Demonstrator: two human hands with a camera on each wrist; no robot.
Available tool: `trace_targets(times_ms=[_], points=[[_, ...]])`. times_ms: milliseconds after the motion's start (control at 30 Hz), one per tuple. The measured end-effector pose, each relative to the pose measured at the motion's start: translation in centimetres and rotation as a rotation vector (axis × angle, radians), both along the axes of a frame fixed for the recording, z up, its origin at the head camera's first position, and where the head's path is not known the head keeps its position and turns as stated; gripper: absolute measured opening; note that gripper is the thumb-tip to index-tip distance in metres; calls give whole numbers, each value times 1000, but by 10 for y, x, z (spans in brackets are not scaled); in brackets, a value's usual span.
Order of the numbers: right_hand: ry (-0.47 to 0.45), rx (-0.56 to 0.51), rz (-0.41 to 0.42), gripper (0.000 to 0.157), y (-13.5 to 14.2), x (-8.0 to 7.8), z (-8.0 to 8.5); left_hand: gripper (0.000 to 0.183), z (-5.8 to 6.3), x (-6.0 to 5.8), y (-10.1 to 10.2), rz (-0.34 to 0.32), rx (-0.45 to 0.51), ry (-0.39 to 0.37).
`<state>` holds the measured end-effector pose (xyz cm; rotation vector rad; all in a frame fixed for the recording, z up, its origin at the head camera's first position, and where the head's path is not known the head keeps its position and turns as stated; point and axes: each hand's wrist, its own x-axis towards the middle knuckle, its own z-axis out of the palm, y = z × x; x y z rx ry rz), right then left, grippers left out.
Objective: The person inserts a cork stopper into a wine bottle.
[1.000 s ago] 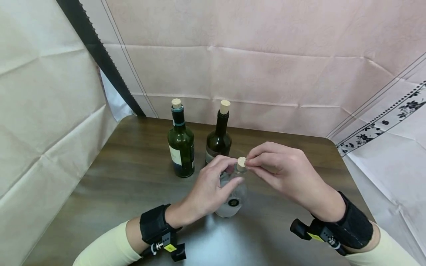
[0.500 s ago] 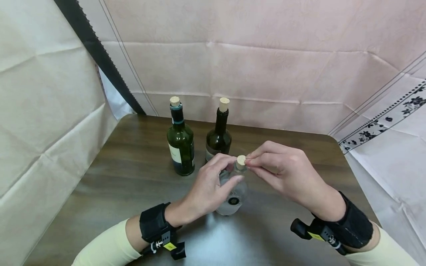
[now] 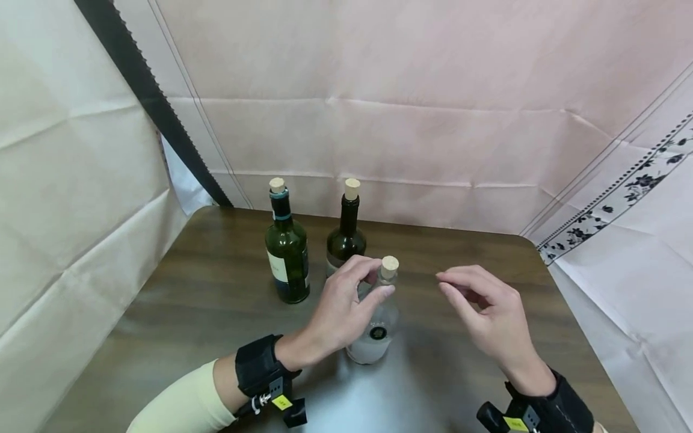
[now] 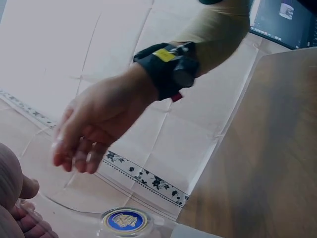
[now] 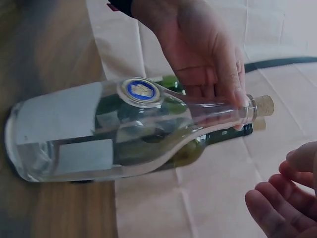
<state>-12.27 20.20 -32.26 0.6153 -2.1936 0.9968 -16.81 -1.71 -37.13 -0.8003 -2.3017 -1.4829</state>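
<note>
A clear glass bottle [image 3: 369, 346] stands on the table with a pale cork [image 3: 390, 267] in its mouth. My left hand [image 3: 342, 308] holds its neck just below the cork, fingers behind and thumb in front. The right wrist view shows that grip of the left hand [image 5: 210, 57] and a blue and gold medallion [image 5: 141, 91] on the bottle's shoulder. Off to the right of the bottle, my right hand [image 3: 489, 310] hovers with loosely bent fingers and nothing in them. The left wrist view catches this right hand [image 4: 101, 114] apart from the bottle.
Behind the clear bottle stand a green wine bottle [image 3: 287, 255] on the left and a dark wine bottle [image 3: 348, 237] nearer the middle, both corked. They are on the wooden table [image 3: 189, 313]. Light cloth [image 3: 379, 138] hangs along the back and sides.
My right hand has let go of the cork and drawn away to the right and towards me. The left hand keeps its hold on the bottle's neck. The head view has shifted slightly.
</note>
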Motion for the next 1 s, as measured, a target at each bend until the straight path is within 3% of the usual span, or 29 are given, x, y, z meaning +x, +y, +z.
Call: trace_targets(times_ms=[233,467,700,1000], points=[[-50,-11,-59,25,23,-3,-30,37,3,-16,20,13,6,4],[-182,-64,-104,19,37,-8,-59,37,7,-41,44,20,21,35],[-252,-140,-121,16,39,-10,-75,38,3,-59,55,49,4,31],[-258,-128,-125,15,45,-11,-83,38,-2,-71,62,57,-4,-21]])
